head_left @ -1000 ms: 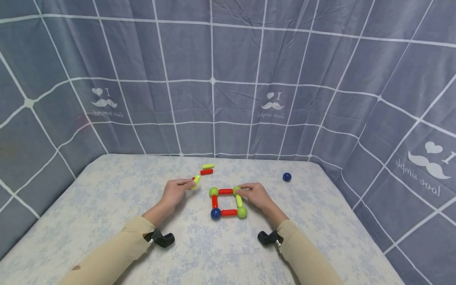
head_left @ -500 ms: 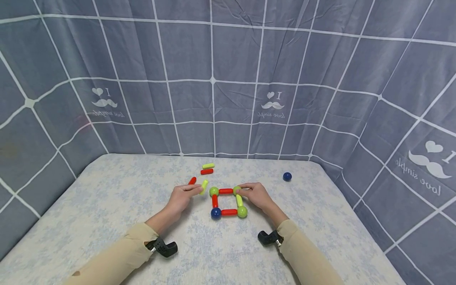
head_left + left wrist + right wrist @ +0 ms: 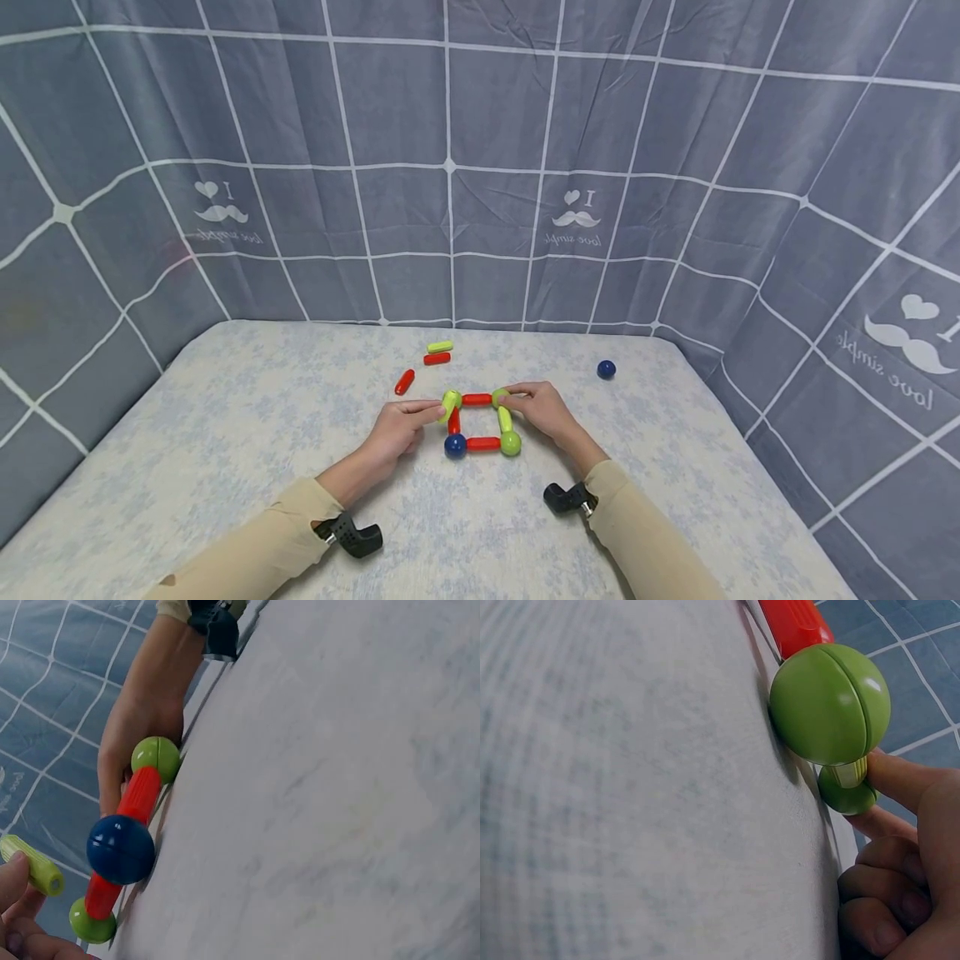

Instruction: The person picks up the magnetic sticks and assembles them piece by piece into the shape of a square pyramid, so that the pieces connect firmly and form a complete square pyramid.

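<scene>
A square of rods and balls lies on the table: red rods [image 3: 483, 443], one yellow-green rod [image 3: 505, 419] on its right side, a blue ball [image 3: 455, 447] at the near left and green balls [image 3: 511, 442] at the other corners. My left hand [image 3: 396, 435] pinches a loose yellow-green rod [image 3: 31, 864], tilted up. In the head view this rod overlaps the far-left green ball [image 3: 454, 395]. With thumb and index finger, my right hand [image 3: 546, 410] holds the far-right corner, at the green ball [image 3: 847, 796] where the yellow-green rod joins.
Beyond my left hand lie a red rod [image 3: 405, 382], another red rod [image 3: 437, 358] and a yellow-green rod [image 3: 440, 346]. A loose blue ball [image 3: 606, 369] rests at the back right. A grey curtain [image 3: 495, 217] hangs behind the table [image 3: 247, 400].
My left hand has carried the yellow-green rod rightward, from beside the loose red rod to the square's far-left corner. The right hand stays on the far-right corner.
</scene>
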Motion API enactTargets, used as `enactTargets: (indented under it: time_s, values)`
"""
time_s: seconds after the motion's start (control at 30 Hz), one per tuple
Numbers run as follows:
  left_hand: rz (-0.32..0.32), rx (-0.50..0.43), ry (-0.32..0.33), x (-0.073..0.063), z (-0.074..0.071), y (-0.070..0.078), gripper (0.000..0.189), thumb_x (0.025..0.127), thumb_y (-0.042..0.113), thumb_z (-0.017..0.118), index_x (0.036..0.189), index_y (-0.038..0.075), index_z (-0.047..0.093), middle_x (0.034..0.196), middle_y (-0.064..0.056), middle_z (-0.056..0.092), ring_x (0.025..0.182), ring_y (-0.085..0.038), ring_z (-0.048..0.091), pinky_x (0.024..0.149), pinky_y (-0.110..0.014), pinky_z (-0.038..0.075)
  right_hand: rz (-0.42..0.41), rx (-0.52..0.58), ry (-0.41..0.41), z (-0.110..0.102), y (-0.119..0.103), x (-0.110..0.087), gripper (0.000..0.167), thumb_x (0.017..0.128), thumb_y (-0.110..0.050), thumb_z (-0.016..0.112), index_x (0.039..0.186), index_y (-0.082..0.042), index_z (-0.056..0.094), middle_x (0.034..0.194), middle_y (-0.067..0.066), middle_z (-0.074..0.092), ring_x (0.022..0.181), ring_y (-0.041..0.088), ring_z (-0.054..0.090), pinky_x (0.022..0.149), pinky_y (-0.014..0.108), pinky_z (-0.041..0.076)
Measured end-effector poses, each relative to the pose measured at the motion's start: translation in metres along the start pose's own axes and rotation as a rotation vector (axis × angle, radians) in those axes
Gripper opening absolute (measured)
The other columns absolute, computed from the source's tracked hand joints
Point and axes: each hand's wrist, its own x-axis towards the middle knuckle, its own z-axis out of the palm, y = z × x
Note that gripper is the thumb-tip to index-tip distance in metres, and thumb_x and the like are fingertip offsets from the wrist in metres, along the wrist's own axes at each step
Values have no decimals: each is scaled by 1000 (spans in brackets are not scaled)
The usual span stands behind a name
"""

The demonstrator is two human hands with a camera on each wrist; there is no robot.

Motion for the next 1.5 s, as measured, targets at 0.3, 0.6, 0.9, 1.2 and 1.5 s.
enactTargets:
  time_s: [0.3,0.6,0.9,1.2,1.5]
  values:
    - [13,45,-29,-5,14,-1,34,87,30,79,114,9,78,67,6,55,45,-9,24,44,-23,23,5,-12,4,-1,0,1,34,86,-42,78,112,-20,79,121,2,72,103,18,61,83,32,46]
    - [17,112,-3,-4,22,-5,30,86,31,80,110,12,80,95,1,71,47,-10,28,46,-22,27,13,-3,-6,-1,-1,1,36,86,-43,78,113,-19,79,116,3,73,85,15,54,72,29,42]
    - [74,166,-11,-5,25,-6,24,88,25,78,107,10,80,126,-8,69,128,-26,56,104,-44,46,4,-15,-4,-1,-1,1,33,86,-42,77,111,-21,79,118,3,72,82,16,52,70,29,41]
    - [90,219,-20,-7,27,-1,26,82,25,83,102,9,80,70,3,55,73,-16,46,61,-26,34,0,-15,-5,0,0,0,32,87,-41,77,111,-21,79,119,3,72,83,15,53,71,29,42]
    - [110,211,-6,-8,21,-1,20,83,19,81,100,9,79,60,3,35,56,-15,32,54,-28,27,-1,-18,-3,1,2,2,33,87,-43,76,110,-21,79,86,-3,67,67,13,42,61,29,36]
